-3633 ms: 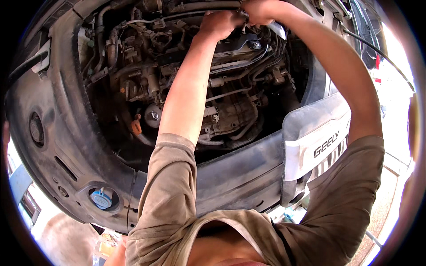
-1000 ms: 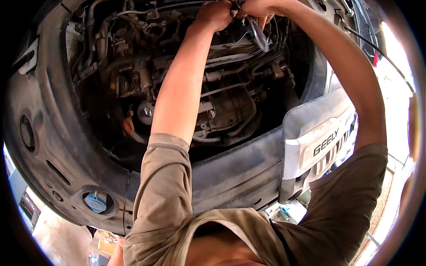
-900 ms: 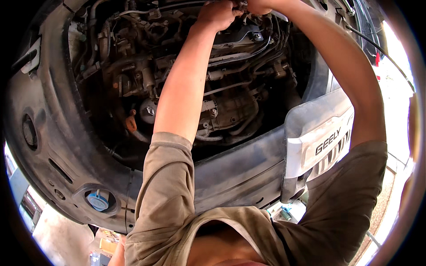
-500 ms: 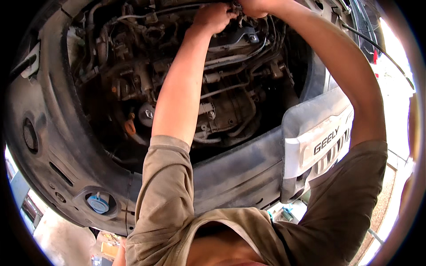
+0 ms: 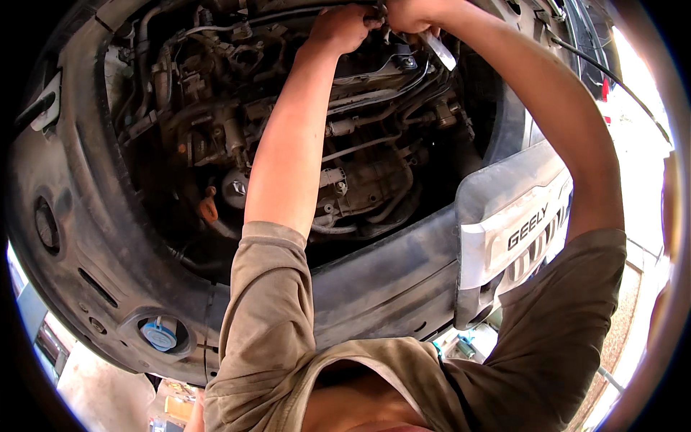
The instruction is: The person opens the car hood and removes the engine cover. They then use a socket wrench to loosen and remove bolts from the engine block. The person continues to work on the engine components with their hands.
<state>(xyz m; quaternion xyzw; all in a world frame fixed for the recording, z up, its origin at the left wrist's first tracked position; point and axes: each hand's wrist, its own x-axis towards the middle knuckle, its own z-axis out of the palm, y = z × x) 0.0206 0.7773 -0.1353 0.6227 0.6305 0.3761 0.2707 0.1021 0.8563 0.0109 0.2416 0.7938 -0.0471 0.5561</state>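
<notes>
Both my arms reach far into an open engine bay of a car, over the dusty engine [image 5: 367, 180]. At the top of the view my left hand [image 5: 341, 29] is closed, fingertips pinched near the right hand; what they pinch is too small and dark to make out. My right hand [image 5: 412, 14] is curled shut right beside it, partly cut off by the upper edge. From under its fingers a flat, shiny metal tool [image 5: 440, 53] sticks out, pointing down and right; its other end is hidden by the hand. Dark hoses [image 5: 414, 93] run just below the hands.
The dark bumper [image 5: 389, 277] curves across in front of me. A detached-looking grille panel [image 5: 515, 223] stands by my right arm. A blue cap [image 5: 158, 333] sits in the bumper's left. A thin dark rod [image 5: 612, 75] slants at upper right. Part of an arm [image 5: 196, 414] shows at lower left.
The shiny metal tool has come into sight below my right hand, which has turned slightly. My left hand has stayed nearly in place, still closed.
</notes>
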